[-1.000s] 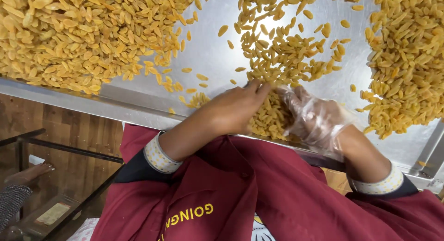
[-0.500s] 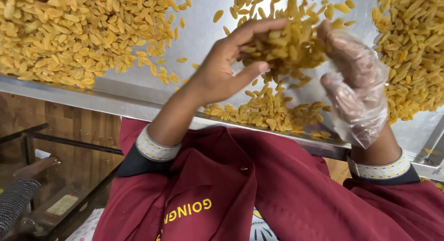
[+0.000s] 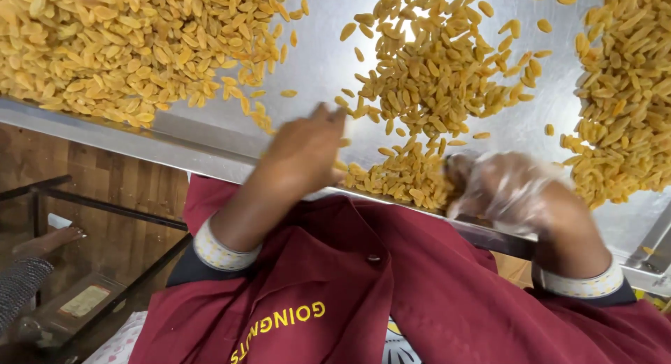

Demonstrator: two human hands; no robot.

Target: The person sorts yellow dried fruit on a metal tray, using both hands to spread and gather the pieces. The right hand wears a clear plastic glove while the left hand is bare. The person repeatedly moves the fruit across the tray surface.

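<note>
Golden raisins lie spread on a steel table point(image 3: 314, 56), with a small heap point(image 3: 405, 175) at its near edge. My bare left hand point(image 3: 307, 151) is blurred and presses palm-down against the left side of that heap, with nothing gripped. On the heap's right side rests my right hand point(image 3: 514, 189), in a clear plastic glove. It is blurred and its fingers are curled at the raisins, so I cannot tell whether it holds any. Both maroon sleeves with patterned cuffs reach up from the bottom of the view.
Larger raisin piles lie at the far left point(image 3: 105, 49), the middle point(image 3: 447, 77) and the right point(image 3: 629, 91). The table's raised steel rim point(image 3: 105, 130) runs across. Below left, another person's hand point(image 3: 49, 242) and grey sleeve rest by a black metal frame point(image 3: 105, 207) over wooden flooring.
Half a second ago both hands were raised over the table with raisins scooped between them. Now they are back down at the near edge against the small heap.
</note>
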